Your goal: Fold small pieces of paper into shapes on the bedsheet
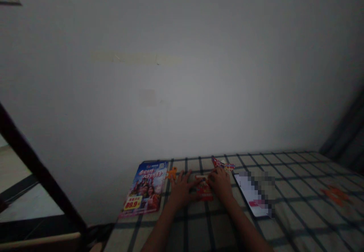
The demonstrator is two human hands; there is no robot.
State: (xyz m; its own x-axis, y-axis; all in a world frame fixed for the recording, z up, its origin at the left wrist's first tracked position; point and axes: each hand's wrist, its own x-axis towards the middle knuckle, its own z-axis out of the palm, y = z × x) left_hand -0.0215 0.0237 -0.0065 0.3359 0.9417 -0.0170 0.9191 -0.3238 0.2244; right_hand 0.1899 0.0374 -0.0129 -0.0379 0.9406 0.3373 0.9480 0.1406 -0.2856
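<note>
A small red printed card [205, 195] lies between my hands on the checked cloth [196, 225]. My left hand [182, 188] rests at its left side, fingers spread, with the thumb side reaching the card's edge. The fingers of my right hand [219, 183] are bent over the card's right edge and seem to grip it; their tips are partly hidden. Just beyond the right hand is a colourful paper piece [223, 164] in red, blue and white. An orange cut-out figure [171, 174] lies beside the left hand's fingertips.
A glossy printed leaflet [146, 191] lies to the left near the cloth's edge. On the right is a phone [251, 195] with its screen lit, partly blurred out. An orange patch [336, 195] shows farther right. A pale wall [199, 92] rises behind.
</note>
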